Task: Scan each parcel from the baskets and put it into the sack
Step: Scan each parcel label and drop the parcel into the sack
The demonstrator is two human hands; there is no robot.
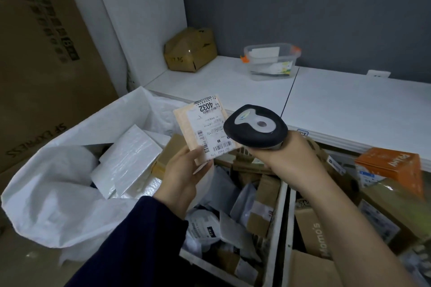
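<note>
Inside the sack (58, 193) lie white parcels (130, 156).

Crumpled cardboard box (190, 49) and clear plastic tub (271, 59) on a white counter (349, 105)

One wide-angle view, from a camera on the person's head, faces forward and steeply down. It is close: both forearms rise from the bottom edge. The left hand (184, 170), holding a flat beige parcel (205, 128) with a white label, and the right hand (286, 156), gripping a black-and-grey handheld scanner (255, 127), fill the centre, just before the near edge of the flat white tabletop (349, 105). Behind the tabletop a grey-blue wall (303, 7) closes the top. Left of and below the tabletop gapes the white woven plastic sack (58, 205). Under the tabletop's near edge, lower right, lie the white-rimmed baskets (276, 228). That edge slants down rightward.
</note>
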